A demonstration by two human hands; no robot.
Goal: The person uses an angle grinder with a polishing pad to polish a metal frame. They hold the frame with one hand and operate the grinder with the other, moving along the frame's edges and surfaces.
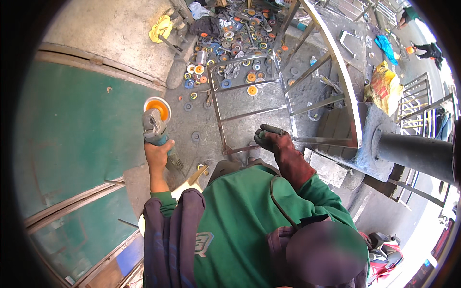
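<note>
An angle grinder (pixel 154 126) with a white-rimmed orange disc (pixel 157 109) is gripped by my bare left hand (pixel 157 156), off to the left and clear of the metal frame. The disc end points away from me. My right hand (pixel 270 137) wears a dark-fingered glove with a reddish cuff. Its fingers are curled together near the right side of a shiny metal frame with crossbars (pixel 254 114), which stands or lies in front of my knees. Whether anything is inside that glove's grip is hidden.
Many used discs (pixel 230 43) litter the floor ahead. A larger curved metal railing (pixel 338 62) rises at the right, beside a thick dark pipe (pixel 415 151) on a flange. Green panels (pixel 81 129) line the left. Another person (pixel 429 50) is at the far right.
</note>
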